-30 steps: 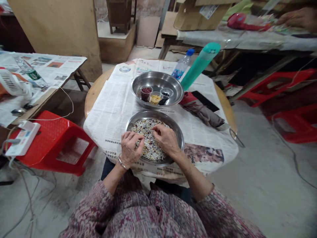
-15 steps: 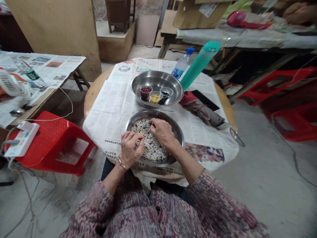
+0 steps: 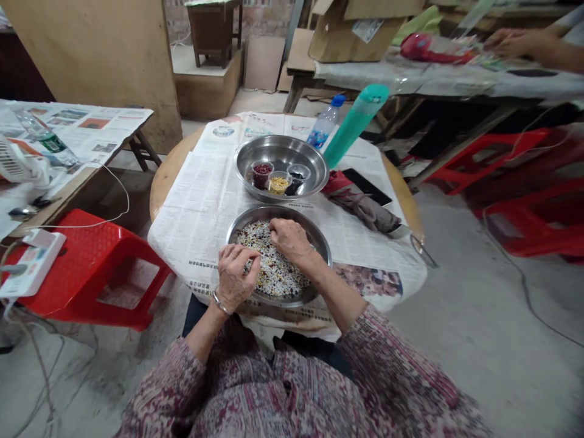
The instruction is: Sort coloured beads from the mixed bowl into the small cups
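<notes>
A steel basin (image 3: 323, 243) on the newspaper-covered table holds mixed white, yellow, red and black grains and beans (image 3: 280, 274). My left hand (image 3: 236, 277), a bracelet at its wrist, rests over the basin's left side with fingers curled and thumb toward the grains. Above the middle of the mix, my right hand (image 3: 292, 242) bends its fingers down in a pinch; whatever lies between the fingertips is too small to see. Behind stands a second steel basin (image 3: 274, 148) with small clear cups of red beans (image 3: 262, 173), yellow grains (image 3: 278, 182) and black beans (image 3: 298, 175).
Right of the far basin are a plastic bottle (image 3: 325, 125), a green cylinder (image 3: 358, 125), a folded umbrella (image 3: 360, 207) and a black flat object (image 3: 367, 187). A red stool (image 3: 104, 255) bears a power strip (image 3: 36, 261). Another person's hands (image 3: 520, 44) show at the back right table.
The view has shifted slightly, moving the table left in the picture. My hands stay nearly in the same pose over the basin. Another person's hands show more clearly at top right.
</notes>
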{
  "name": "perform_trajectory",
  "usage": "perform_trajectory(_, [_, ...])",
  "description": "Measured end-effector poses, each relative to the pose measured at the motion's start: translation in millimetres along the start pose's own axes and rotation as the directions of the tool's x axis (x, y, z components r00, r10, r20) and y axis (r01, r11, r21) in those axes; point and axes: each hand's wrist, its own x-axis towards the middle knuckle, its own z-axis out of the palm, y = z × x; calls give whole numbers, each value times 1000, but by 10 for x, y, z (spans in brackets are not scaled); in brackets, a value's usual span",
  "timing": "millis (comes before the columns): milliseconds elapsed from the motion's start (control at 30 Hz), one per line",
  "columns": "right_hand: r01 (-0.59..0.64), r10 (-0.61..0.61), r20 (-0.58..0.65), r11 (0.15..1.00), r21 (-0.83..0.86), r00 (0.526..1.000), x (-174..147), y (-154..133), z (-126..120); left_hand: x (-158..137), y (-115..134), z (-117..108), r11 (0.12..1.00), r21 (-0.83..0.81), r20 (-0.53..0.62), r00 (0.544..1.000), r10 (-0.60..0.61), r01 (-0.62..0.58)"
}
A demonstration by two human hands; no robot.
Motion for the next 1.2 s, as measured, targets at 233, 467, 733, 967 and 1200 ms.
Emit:
perform_trajectory(233, [39,-39,-1,999,-25,999,-11,-18,5,11,-9,-2,1000,-5,-15,1000,21,-21])
perform_trajectory(467, [56,-56,-10,998,-4,998,-52,-3,16,9,-14,4,1000,-2,-27,999,29,-29])
perform_trajectory(733, [-27,40,-72,984,174,997,-115,40,-27,19,-15,5,999,6,-35,999,37,-37])
perform_trajectory(967, [-102,238,-51,587,803,970,-209,136,34,26,-12,1,999,5,-34,999,41,-41])
perform_trajectory(1200, [-260,278,289,-137,956,916,-318,237,22,22,-21,8,999,14,-38,998,46,-45])
